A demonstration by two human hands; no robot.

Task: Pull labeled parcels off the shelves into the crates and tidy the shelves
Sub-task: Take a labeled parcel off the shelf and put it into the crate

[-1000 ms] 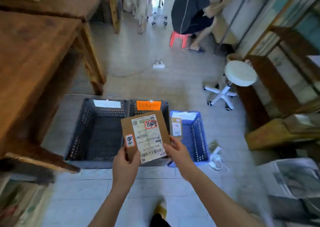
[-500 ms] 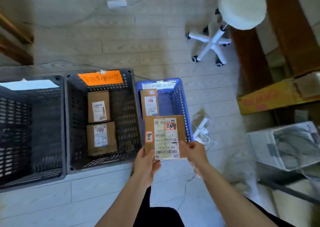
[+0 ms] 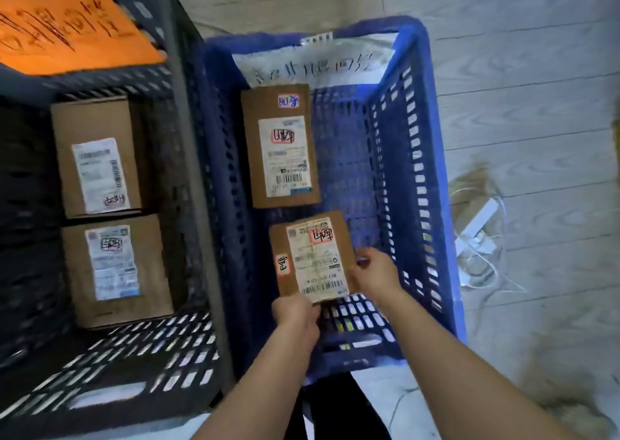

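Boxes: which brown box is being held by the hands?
The box at the near end of the blue crate, held by the left hand and right hand. The other three lie untouched.

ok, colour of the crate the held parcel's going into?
Blue crate, clearest in the head view.

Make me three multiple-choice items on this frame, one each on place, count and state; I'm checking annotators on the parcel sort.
1. Where is the held parcel?
A. Inside the blue crate
B. In the grey crate
C. On the floor

2. How many parcels lie in the grey crate?
A. None
B. Two
C. Four

3. How is the held parcel gripped?
A. Left hand only
B. Both hands
C. Released

Key: 1 A, blue walls surround it; 2 B, the upper parcel and lower parcel lie there; 3 B, left hand and right hand grip its edges.
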